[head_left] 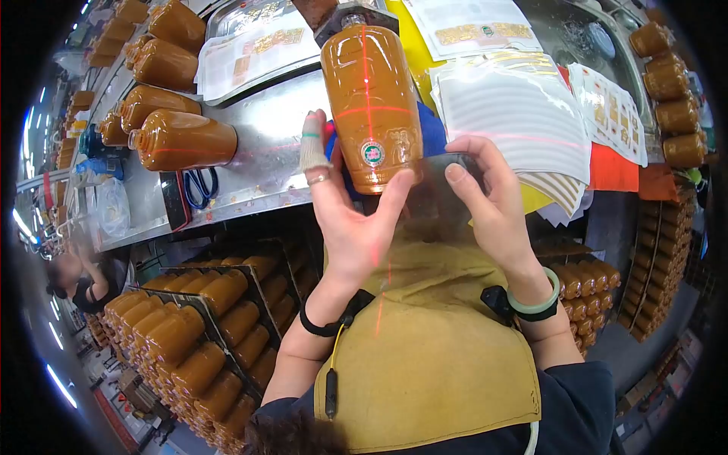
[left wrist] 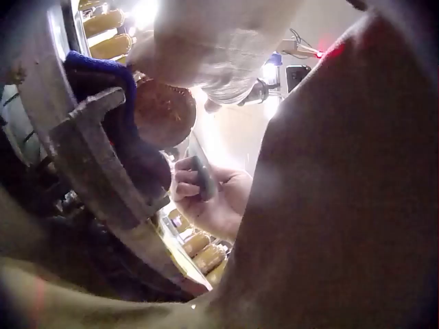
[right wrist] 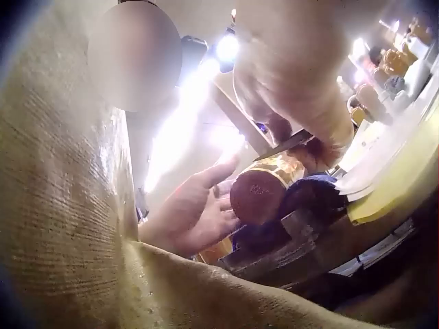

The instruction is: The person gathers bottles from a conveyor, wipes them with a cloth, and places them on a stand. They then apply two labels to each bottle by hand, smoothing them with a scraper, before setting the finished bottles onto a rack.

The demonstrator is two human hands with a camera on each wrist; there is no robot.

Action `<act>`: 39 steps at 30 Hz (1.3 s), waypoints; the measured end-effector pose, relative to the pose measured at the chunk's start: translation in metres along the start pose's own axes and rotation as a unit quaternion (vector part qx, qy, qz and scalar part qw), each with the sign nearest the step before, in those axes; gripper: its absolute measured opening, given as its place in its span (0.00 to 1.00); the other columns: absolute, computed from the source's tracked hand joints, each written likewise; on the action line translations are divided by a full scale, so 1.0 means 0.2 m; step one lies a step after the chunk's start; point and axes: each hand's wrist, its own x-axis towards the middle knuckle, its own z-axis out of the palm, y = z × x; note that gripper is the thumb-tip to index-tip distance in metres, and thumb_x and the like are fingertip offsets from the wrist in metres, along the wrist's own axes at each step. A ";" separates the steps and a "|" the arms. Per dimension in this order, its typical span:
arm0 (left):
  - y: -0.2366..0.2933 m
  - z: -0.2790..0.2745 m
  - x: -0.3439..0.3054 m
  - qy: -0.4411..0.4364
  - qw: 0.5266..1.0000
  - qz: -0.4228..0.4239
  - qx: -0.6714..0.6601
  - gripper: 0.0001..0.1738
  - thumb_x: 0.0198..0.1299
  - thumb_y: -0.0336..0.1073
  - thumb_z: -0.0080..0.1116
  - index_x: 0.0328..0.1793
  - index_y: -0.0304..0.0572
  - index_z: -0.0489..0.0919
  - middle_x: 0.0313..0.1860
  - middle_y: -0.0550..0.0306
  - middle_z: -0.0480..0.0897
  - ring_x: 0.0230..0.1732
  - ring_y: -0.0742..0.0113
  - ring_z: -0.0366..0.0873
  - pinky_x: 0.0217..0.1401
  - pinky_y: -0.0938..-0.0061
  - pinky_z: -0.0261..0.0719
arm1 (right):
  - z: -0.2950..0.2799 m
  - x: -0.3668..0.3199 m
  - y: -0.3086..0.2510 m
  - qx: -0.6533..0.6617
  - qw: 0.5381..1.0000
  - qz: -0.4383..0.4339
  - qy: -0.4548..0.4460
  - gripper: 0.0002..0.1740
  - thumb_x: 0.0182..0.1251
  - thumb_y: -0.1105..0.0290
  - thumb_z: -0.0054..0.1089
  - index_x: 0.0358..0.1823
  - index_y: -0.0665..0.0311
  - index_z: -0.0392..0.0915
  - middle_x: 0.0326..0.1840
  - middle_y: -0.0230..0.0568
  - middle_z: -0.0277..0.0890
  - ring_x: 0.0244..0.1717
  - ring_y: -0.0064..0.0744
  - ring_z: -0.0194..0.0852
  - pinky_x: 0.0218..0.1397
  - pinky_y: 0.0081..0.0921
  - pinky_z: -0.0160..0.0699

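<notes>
An amber-brown bottle [head_left: 371,91] lies with its neck pointing away, a round green-and-white sticker [head_left: 372,153] near its base. Red laser lines cross on its face. My left hand [head_left: 353,220] holds the bottle's base end, thumb on the front and fingers along the left side; cloth covers one finger. In my right hand [head_left: 493,201], thumb and fingers pinch a dark translucent flat scraper [head_left: 444,189], just right of the base. The left wrist view shows that scraper [left wrist: 204,177] edge-on in the fingers. Blue cloth [head_left: 431,129] lies under the bottle.
More brown bottles [head_left: 186,140] lie on the metal table [head_left: 262,163] at left, near a phone-like dark slab [head_left: 174,199]. Sticker sheets [head_left: 508,114] are stacked at right. Racks of bottles [head_left: 189,334] stand below the table. Another person [head_left: 83,280] is far left.
</notes>
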 end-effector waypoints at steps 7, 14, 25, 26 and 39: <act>-0.09 -0.10 -0.08 -0.015 0.883 0.315 0.349 0.35 0.49 0.30 0.83 0.67 0.37 0.84 0.73 0.43 0.76 0.72 0.42 0.74 0.73 0.54 0.75 | -0.03 0.03 -0.03 0.020 0.999 -0.013 0.037 0.13 0.78 0.76 0.58 0.60 0.70 0.74 0.56 0.36 0.78 0.58 0.21 0.73 0.65 0.23 0.72; -0.07 -0.06 -0.10 -0.008 0.850 0.306 0.429 0.29 0.53 0.31 0.80 0.63 0.46 0.86 0.73 0.44 0.75 0.72 0.41 0.73 0.70 0.55 0.78 | 0.00 0.05 -0.02 0.024 0.998 -0.044 0.044 0.14 0.78 0.76 0.58 0.62 0.70 0.74 0.56 0.36 0.78 0.57 0.21 0.74 0.64 0.22 0.73; -0.06 -0.03 -0.09 0.036 0.888 0.278 0.364 0.41 0.52 0.33 0.82 0.72 0.30 0.75 0.70 0.43 0.76 0.67 0.44 0.76 0.67 0.54 0.78 | 0.01 0.17 -0.19 -0.142 0.969 -0.197 0.036 0.18 0.73 0.82 0.61 0.63 0.68 0.78 0.50 0.41 0.85 0.53 0.27 0.82 0.59 0.27 0.80; -0.05 -0.04 -0.08 0.035 0.908 0.269 0.320 0.41 0.50 0.32 0.83 0.70 0.29 0.77 0.69 0.43 0.77 0.66 0.44 0.77 0.68 0.51 0.77 | 0.02 0.19 -0.20 -0.196 0.952 -0.237 -0.017 0.20 0.68 0.82 0.64 0.61 0.66 0.80 0.50 0.43 0.86 0.52 0.37 0.84 0.58 0.32 0.82; -0.13 -0.12 -0.06 0.047 0.963 0.161 0.211 0.36 0.51 0.30 0.82 0.67 0.26 0.81 0.67 0.40 0.84 0.69 0.40 0.81 0.76 0.52 0.76 | -0.02 0.48 -0.23 -0.376 0.753 -0.541 -0.014 0.14 0.56 0.75 0.69 0.45 0.55 0.88 0.42 0.30 0.87 0.34 0.31 0.76 0.42 0.28 0.77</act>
